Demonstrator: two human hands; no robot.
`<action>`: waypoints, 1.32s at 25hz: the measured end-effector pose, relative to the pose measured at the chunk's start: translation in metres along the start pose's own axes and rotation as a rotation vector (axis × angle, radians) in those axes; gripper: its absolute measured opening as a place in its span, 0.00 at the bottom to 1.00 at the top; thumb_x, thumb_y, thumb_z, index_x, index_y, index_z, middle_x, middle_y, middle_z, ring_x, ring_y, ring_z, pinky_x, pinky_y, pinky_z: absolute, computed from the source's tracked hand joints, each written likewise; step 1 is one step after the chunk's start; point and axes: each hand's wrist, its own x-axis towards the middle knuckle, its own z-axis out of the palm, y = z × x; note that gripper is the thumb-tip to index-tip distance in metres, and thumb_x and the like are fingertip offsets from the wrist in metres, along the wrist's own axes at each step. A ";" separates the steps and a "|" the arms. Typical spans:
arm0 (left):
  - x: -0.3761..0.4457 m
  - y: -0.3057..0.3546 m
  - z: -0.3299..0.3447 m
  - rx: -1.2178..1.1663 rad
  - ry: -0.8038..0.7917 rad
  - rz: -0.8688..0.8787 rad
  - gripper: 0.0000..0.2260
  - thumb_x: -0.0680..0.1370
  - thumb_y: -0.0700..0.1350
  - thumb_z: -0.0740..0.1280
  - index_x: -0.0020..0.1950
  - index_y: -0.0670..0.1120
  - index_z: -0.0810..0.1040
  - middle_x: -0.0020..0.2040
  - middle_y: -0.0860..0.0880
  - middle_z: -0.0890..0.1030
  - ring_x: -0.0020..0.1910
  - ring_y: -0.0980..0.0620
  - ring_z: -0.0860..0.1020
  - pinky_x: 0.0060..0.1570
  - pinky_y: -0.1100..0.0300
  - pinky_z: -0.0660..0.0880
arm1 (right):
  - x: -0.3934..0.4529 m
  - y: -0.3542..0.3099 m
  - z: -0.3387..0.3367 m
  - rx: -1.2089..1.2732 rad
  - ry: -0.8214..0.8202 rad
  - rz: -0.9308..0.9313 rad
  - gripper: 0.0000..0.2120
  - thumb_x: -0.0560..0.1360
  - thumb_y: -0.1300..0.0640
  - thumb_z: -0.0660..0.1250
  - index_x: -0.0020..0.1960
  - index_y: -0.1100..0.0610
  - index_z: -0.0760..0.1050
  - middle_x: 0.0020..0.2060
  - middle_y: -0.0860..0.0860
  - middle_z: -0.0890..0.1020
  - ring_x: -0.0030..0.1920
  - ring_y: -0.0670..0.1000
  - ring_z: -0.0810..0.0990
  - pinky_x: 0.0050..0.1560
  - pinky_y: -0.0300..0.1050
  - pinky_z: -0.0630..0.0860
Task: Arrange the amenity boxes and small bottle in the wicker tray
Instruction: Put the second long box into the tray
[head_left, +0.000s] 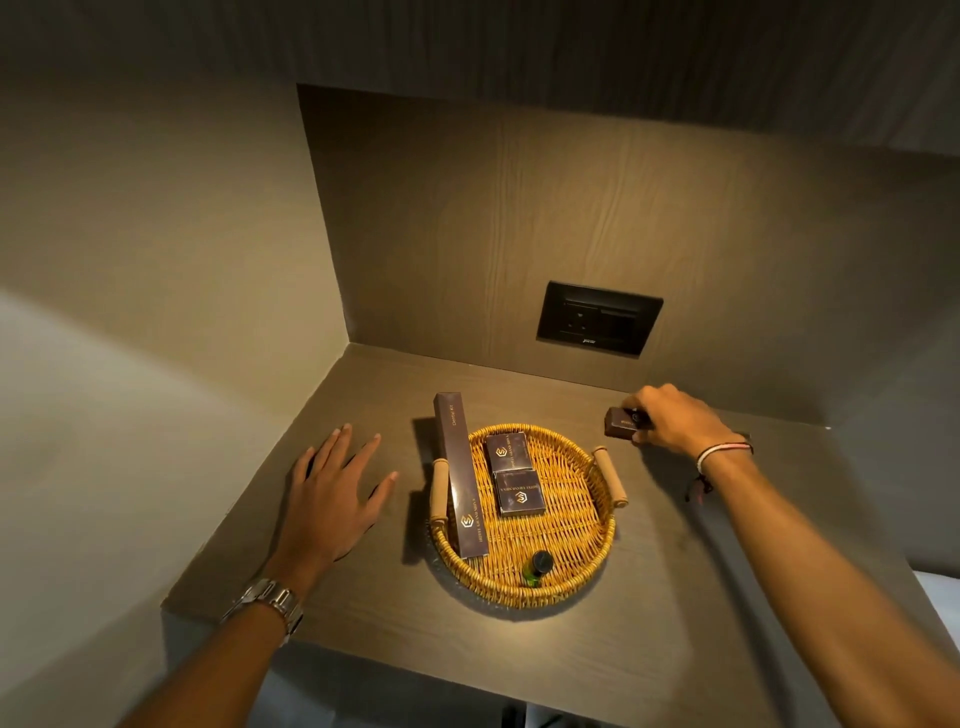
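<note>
Head view: right hand (675, 418) grips a small box (621, 421), seemingly off the counter, beside the wicker tray (571, 582); left hand (332, 493) splayed.

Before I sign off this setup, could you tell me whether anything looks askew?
The long Dental Kit box leans on the wicker tray, its far end overhanging the rim. One small box remains outside, in the right hand.
</note>
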 end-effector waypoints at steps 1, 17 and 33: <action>0.000 0.000 0.000 -0.006 0.001 -0.003 0.30 0.77 0.67 0.53 0.77 0.56 0.62 0.79 0.44 0.61 0.78 0.46 0.57 0.75 0.43 0.54 | -0.004 -0.005 -0.008 -0.023 0.050 -0.015 0.23 0.75 0.55 0.73 0.68 0.54 0.73 0.61 0.60 0.80 0.60 0.61 0.79 0.58 0.57 0.78; 0.001 -0.003 0.004 -0.004 -0.010 -0.006 0.30 0.77 0.66 0.54 0.77 0.56 0.62 0.79 0.44 0.60 0.78 0.46 0.57 0.75 0.44 0.54 | -0.017 -0.109 -0.011 0.243 0.216 -0.131 0.25 0.75 0.49 0.72 0.68 0.56 0.70 0.60 0.60 0.81 0.60 0.63 0.81 0.56 0.61 0.81; -0.002 -0.002 0.008 -0.083 -0.042 -0.021 0.29 0.78 0.66 0.52 0.76 0.56 0.63 0.79 0.44 0.62 0.77 0.44 0.59 0.73 0.44 0.57 | -0.050 -0.070 0.016 0.694 0.251 -0.029 0.28 0.80 0.42 0.61 0.76 0.52 0.64 0.70 0.58 0.74 0.71 0.59 0.71 0.67 0.61 0.72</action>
